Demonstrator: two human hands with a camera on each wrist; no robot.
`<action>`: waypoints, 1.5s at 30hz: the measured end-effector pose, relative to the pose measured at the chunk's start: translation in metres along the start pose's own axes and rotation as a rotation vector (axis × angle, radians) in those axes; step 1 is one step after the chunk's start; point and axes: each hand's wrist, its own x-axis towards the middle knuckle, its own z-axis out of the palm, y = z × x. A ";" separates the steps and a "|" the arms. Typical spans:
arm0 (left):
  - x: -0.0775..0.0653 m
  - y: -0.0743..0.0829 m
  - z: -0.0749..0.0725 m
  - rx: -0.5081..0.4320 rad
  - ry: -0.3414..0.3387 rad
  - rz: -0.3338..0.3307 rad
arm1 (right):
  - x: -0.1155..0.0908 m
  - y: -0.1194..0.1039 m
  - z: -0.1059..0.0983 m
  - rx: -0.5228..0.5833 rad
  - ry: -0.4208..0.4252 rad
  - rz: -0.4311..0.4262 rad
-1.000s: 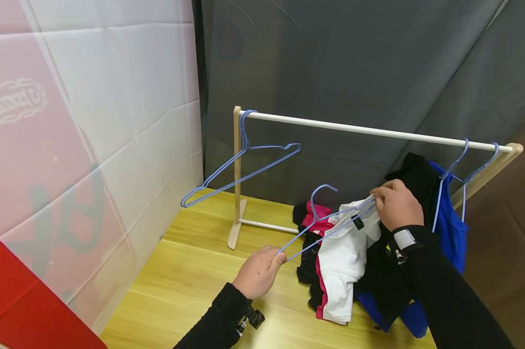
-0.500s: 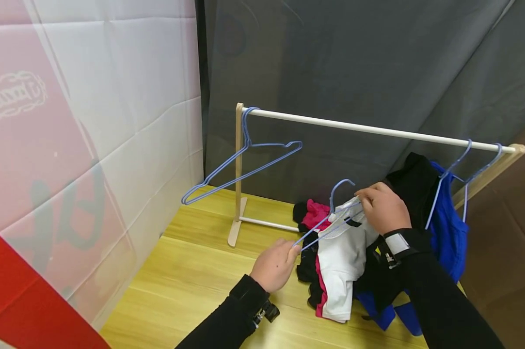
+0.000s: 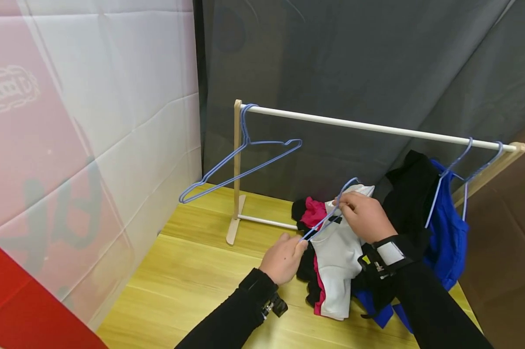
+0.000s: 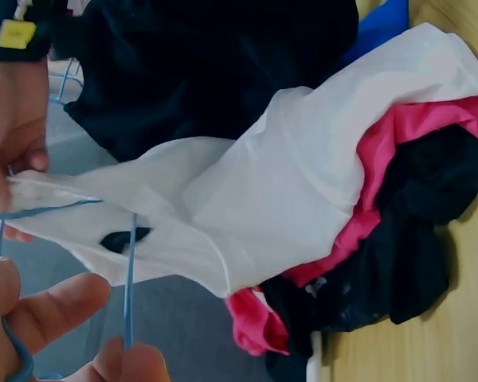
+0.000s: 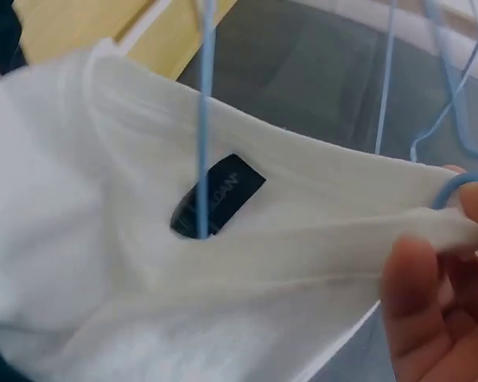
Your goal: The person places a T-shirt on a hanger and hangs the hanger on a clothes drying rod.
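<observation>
My left hand [image 3: 284, 259] grips one end of a blue wire hanger [image 3: 318, 226]. With my right hand [image 3: 367, 216] I pinch the neckline of a white garment [image 3: 337, 266], close to the hanger's hook. One part of the hanger runs inside the neck opening, and the cloth hides its far end. A black label [image 5: 223, 191] shows inside the collar in the right wrist view, with a hanger wire crossing it. The garment's lower part drapes over pink cloth [image 3: 314, 212] and black cloth [image 4: 406, 231].
A rack with a white rail [image 3: 354, 125] stands behind. Blue hangers [image 3: 240, 160] hang at its left end. On the right, a blue garment [image 3: 447, 247] and a black garment [image 3: 412, 194] hang. A pale printed wall [image 3: 135, 145] borders the wooden surface [image 3: 192, 276].
My left hand has moved right and slightly up, pushing the hanger deeper into the neckline. My right hand has shifted left, bringing the collar up near the hook, which now leans right.
</observation>
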 end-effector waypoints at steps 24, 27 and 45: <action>0.020 -0.020 -0.021 -0.376 -0.225 0.085 | -0.009 0.004 -0.006 0.130 -0.005 -0.163; 0.020 -0.031 -0.027 -0.602 -0.241 0.056 | -0.011 0.006 -0.006 0.159 0.066 -0.111; 0.039 -0.016 0.037 0.283 -0.109 0.326 | -0.010 -0.003 -0.015 0.262 0.239 0.080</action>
